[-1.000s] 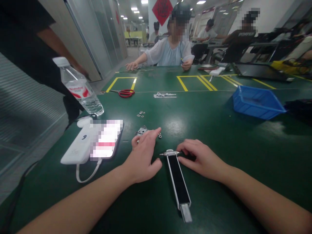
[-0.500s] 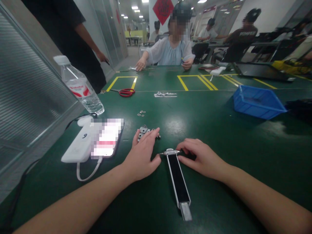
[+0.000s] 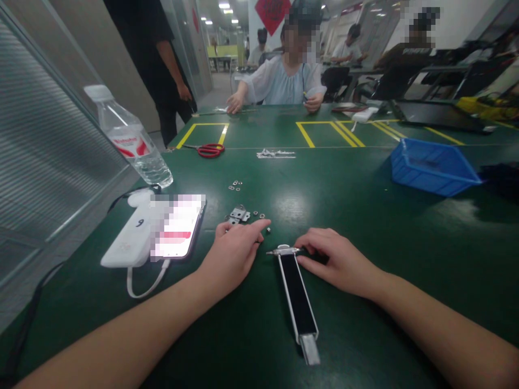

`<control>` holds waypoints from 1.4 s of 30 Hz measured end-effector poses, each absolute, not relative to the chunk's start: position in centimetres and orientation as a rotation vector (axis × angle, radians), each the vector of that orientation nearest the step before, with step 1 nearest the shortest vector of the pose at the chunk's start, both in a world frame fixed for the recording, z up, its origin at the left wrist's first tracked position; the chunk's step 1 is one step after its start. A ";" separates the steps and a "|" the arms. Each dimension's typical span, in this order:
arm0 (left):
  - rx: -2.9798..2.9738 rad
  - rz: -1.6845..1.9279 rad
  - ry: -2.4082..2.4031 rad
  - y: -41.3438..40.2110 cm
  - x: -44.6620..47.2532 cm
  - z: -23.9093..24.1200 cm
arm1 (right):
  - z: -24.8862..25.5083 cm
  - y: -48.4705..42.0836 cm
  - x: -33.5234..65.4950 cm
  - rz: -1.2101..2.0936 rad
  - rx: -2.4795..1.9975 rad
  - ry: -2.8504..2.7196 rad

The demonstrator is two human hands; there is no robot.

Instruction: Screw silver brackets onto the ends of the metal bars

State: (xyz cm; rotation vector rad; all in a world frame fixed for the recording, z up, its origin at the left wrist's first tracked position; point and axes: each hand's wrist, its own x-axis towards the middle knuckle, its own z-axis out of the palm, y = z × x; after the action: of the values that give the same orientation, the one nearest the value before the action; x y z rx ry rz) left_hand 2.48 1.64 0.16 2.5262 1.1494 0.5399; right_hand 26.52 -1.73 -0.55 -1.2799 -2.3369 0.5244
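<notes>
A long narrow device with a black face and white edges lies on the green table. A metal cross shaft runs across its far end. My right hand has thumb and fingertips closed around the shaft's right end; the exact contact is partly hidden. My left hand is palm down left of the shaft, apart from it, index finger stretched out and the other fingertips partly hidden. Just beyond it are flat metal brackets and small nuts. Another small nut sits near the index fingertip.
To the left are a white power bank, cabled to a phone, and a water bottle. Small rings, red-handled scissors and white strips lie farther off. A blue bin is at right; a co-worker sits opposite.
My left hand has moved away from the shaft's left tip, and its thumb has drawn in toward the fingers near the small parts. My right hand stays at the shaft.
</notes>
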 end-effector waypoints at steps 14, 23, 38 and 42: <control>2.720 0.413 1.141 1.7 2.5 0.9 | -0.4 -1.8 26.5 0.584 -1.268 -2.299; 2.651 0.514 1.012 1.4 2.6 0.6 | -0.6 -1.8 26.6 0.576 -1.258 -2.308; 2.440 0.792 0.828 1.3 2.6 0.2 | -0.6 -1.8 26.6 0.591 -1.257 -2.307; 2.421 0.808 0.816 1.3 2.6 0.1 | -0.7 -1.8 26.7 0.588 -1.254 -2.304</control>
State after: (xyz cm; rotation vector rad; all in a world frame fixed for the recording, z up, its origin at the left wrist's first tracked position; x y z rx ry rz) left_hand 2.62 1.35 0.05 2.4205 0.8165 0.8081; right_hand 26.68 -1.82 -0.66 -1.2545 -2.3041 0.5876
